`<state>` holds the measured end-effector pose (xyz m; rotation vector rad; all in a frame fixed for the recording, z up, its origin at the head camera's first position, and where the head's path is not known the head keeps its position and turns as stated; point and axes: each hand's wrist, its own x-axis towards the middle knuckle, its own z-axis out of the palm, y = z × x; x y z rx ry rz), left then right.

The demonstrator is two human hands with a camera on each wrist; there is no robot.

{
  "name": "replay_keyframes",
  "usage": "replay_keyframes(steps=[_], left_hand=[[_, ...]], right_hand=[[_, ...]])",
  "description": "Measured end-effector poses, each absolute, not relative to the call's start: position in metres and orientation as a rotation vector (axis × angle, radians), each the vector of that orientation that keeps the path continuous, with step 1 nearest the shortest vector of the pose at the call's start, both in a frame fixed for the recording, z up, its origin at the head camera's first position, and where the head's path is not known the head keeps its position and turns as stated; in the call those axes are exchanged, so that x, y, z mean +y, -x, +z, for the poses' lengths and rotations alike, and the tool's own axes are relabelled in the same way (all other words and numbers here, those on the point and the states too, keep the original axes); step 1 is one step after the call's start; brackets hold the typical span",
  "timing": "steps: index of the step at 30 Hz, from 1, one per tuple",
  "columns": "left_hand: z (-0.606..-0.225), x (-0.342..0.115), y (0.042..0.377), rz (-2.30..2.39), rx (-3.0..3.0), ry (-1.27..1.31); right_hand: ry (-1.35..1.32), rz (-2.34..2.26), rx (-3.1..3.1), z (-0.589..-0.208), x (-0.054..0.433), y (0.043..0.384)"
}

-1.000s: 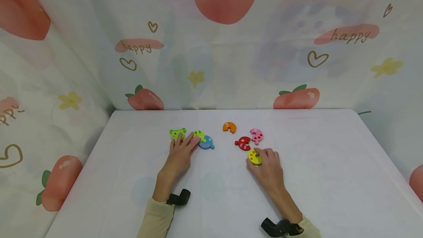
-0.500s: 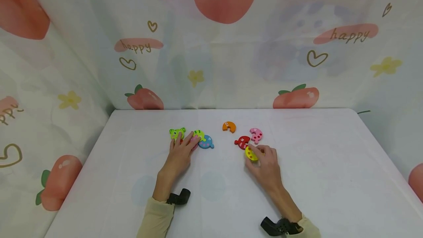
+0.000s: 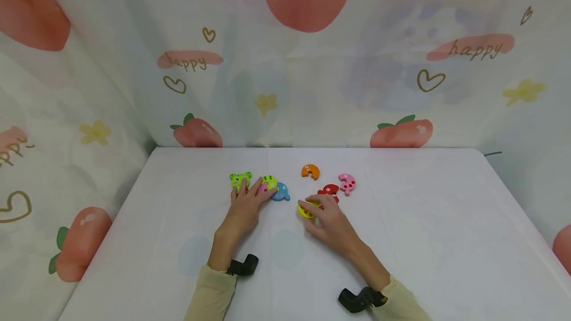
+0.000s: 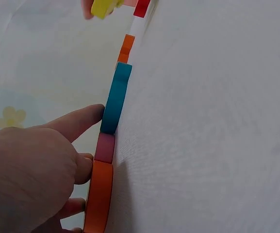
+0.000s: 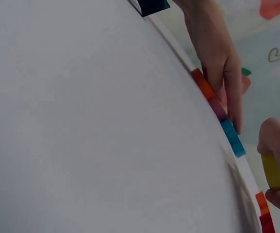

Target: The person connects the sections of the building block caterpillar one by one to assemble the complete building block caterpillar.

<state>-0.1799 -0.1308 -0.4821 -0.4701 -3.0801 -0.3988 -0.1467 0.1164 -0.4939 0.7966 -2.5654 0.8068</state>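
On the white table my left hand (image 3: 243, 214) rests with fingers spread over a row of small painted wooden pieces. This row has a green animal-head piece (image 3: 238, 179), a green striped piece (image 3: 269, 181), a pink piece (image 3: 264, 188) and a blue piece (image 3: 281, 192). A digit of that hand touches the blue piece in the left wrist view (image 4: 115, 99). What lies under the fingers is partly hidden. My right hand (image 3: 332, 227) pinches a yellow spotted piece (image 3: 306, 210) between thumb and fingers, to the right of the blue piece and apart from it.
Behind the right hand lie a red piece (image 3: 329, 189), partly covered, a pink spotted piece (image 3: 347, 184) and an orange arched piece (image 3: 310, 171). A printed cloth (image 3: 312, 88) hangs along the table's far edge.
My right hand has moved left with the yellow piece, away from the pink spotted piece and towards the row. The left hand stays at the row, one digit now reaching to the blue piece.
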Motion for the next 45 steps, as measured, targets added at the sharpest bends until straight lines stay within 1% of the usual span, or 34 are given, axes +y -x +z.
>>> replay_keyframes(steps=[6,11,24,32,38,45], left_hand=[[-0.483,-0.131,0.179,-0.409,-3.062,0.493],[-0.483,-0.129,0.179,-0.403,-3.061,0.516],[-0.481,-0.129,0.179,-0.394,-3.053,0.507],[-0.487,-0.132,0.180,-0.404,-3.031,0.519],[-0.480,-0.127,0.175,-0.363,-3.086,0.460],[-0.459,-0.100,0.168,-0.344,-3.104,0.312]], right_hand=[[-0.903,0.778,-2.672,-0.492,0.094,0.171],[-0.960,0.764,-2.707,-0.493,0.087,0.180],[-0.879,0.860,-2.788,-0.495,0.084,0.179],[-0.903,0.719,-2.861,-0.493,0.084,0.176],[-0.873,0.636,-2.923,-0.485,0.098,0.165],[-0.649,0.719,-2.906,-0.480,0.135,0.169]])
